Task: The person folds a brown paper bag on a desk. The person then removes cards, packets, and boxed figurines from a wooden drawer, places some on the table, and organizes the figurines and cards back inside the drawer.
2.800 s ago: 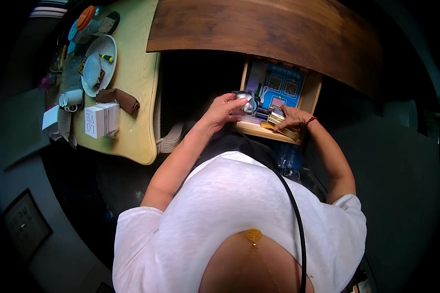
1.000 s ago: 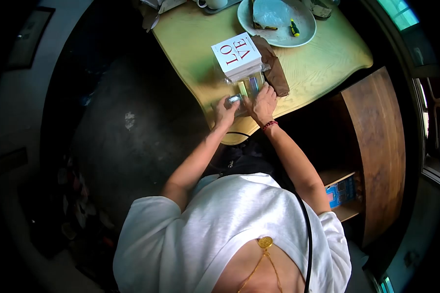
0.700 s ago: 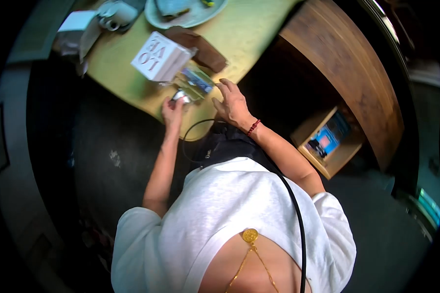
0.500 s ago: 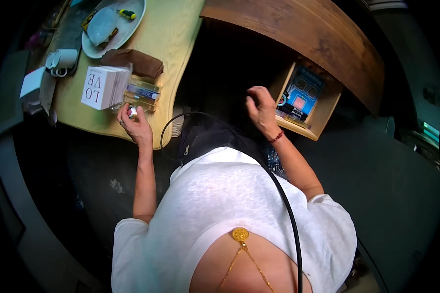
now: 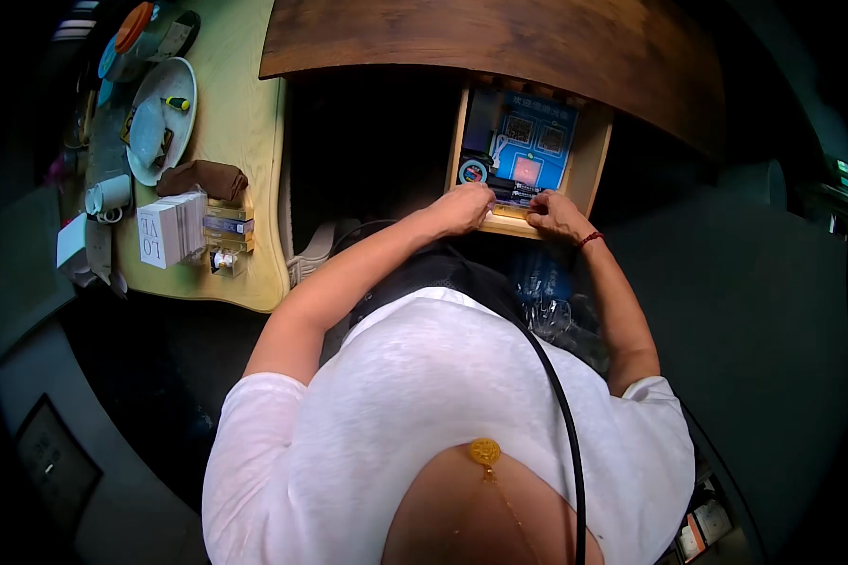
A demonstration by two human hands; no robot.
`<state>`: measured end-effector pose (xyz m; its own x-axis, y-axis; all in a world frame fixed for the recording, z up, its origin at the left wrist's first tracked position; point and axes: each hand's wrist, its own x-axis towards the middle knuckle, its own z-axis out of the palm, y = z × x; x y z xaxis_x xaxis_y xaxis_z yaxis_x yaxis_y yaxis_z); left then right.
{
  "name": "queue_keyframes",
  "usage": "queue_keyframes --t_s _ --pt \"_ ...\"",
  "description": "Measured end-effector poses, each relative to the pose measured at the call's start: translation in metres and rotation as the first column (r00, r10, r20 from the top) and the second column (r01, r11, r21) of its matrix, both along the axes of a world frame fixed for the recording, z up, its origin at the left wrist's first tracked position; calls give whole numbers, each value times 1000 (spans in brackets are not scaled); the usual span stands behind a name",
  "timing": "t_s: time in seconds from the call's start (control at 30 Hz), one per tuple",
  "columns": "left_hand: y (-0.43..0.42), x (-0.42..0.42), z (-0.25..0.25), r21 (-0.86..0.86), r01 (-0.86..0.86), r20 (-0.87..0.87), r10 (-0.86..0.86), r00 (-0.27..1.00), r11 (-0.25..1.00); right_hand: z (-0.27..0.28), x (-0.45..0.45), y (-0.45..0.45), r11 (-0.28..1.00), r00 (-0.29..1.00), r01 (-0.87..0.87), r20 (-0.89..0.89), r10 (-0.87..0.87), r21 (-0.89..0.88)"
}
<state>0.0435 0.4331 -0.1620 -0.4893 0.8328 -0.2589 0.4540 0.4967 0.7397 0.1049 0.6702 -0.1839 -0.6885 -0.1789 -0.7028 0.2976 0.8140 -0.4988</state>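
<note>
My left hand point(image 5: 465, 208) is at the front left corner of the open wooden drawer point(image 5: 588, 173), its fingers curled; what they hold, if anything, is hidden. Over the drawer's front right part, my right hand point(image 5: 557, 215) has its fingers bent down at a yellow item point(image 5: 511, 212) along the front edge. Whether it grips that item is unclear. Inside the drawer lie a blue card with printed codes point(image 5: 541, 139), a round tin point(image 5: 473, 171), a white cable point(image 5: 498, 149) and dark pen-like items point(image 5: 514, 188).
On the pale table point(image 5: 240, 129) at left stand a white LOVE box point(image 5: 163, 232), small gold boxes point(image 5: 228, 228), a clear case point(image 5: 226, 262), a brown cloth point(image 5: 203, 179), a plate point(image 5: 187, 122) and a white cup point(image 5: 111, 194). A dark wooden tabletop point(image 5: 499, 40) overhangs the drawer.
The view has turned back from the table to the drawer. My left hand left the small clear case beside the gold boxes on the table and moved to the drawer; my right hand also reached in.
</note>
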Motion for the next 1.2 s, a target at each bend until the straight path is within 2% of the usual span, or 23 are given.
queue_keyframes --t_s 0.03,0.07,0.13,0.23,0.27,0.37,0.4,0.43,0.5,0.53,0.57,0.63,0.67,0.7,0.73,0.8,0.87,0.9,0.97,1.03,1.1,1.13,1.2 --pt "12 0 -9 -100 88 3 -88 996 991 -7 3 3 1000 1000 4 0 -4 -7" --pt "21 -1 -18 -106 91 3 -91 996 990 -14 5 7 1000 997 -11 -78 9 -26" --pt "36 -5 -21 -364 247 22 -257 966 898 -18 4 12 995 981 -96 -174 91 -24" --pt "50 -4 -16 -416 256 -38 -298 954 873 -7 -7 13 984 979 -180 -96 179 -7" --pt "52 1 -35 -452 316 -87 -394 915 834 -4 -11 13 985 986 -167 -33 166 -32" --pt "52 7 -36 -421 258 -172 -355 919 870 -17 -8 16 985 991 -132 -40 128 -108" --pt "54 2 -33 -453 368 -141 -472 870 812 -16 -1 17 983 997 -63 -54 54 -171" --pt "56 0 -29 -454 369 -141 -474 869 811 -16 2 18 983 997 -61 -54 53 -172" --pt "60 -6 -18 -526 346 124 -332 935 777 -16 4 21 979 994 -47 -105 27 -196" --pt "64 -7 -22 -547 392 178 -355 918 740 -24 3 25 978 982 -61 -186 23 -201" --pt "64 -7 -24 -547 392 178 -355 918 740 -30 0 25 978 982 -62 -186 24 -201" --pt "62 -6 -30 -552 333 144 -306 941 764 -44 -4 24 987 924 48 -368 -103 -155" --pt "60 -4 -33 -553 334 148 -305 941 763 -52 -4 22 993 898 5 -437 -56 -116" --pt "59 -4 -37 -528 326 116 -313 942 784 -50 -9 20 993 898 8 -436 -59 -119" --pt "59 -5 -37 -502 318 82 -321 943 804 -44 -16 17 998 925 -46 -380 25 -48" --pt "62 -6 -37 -523 315 103 -308 946 792 -40 -27 14 994 943 -105 -314 106 21" --pt "67 -8 -34 -543 313 124 -294 948 779 -41 -34 13 994 998 -50 23 52 -93" --pt "71 -11 -34 -550 295 155 -251 955 782 -46 -31 16 994 998 -48 22 51 -96" --pt "74 -19 -33 -554 275 184 -206 961 786 -51 -20 20 983 959 -176 -233 160 -52" --pt "74 -27 -21 -506 331 361 -153 920 797 -47 -17 21 975 954 -221 -212 211 -25" --pt "73 -25 -18 -491 268 356 -90 930 829 -44 -14 24 966 956 -165 -272 107 -200" --pt "74 -23 -15 -500 222 356 -35 934 837 -36 -18 24 967 981 -126 -175 87 -223" --pt "78 -18 -8 -510 177 354 18 935 842 -42 -18 23 972 982 -119 -168 86 -201"
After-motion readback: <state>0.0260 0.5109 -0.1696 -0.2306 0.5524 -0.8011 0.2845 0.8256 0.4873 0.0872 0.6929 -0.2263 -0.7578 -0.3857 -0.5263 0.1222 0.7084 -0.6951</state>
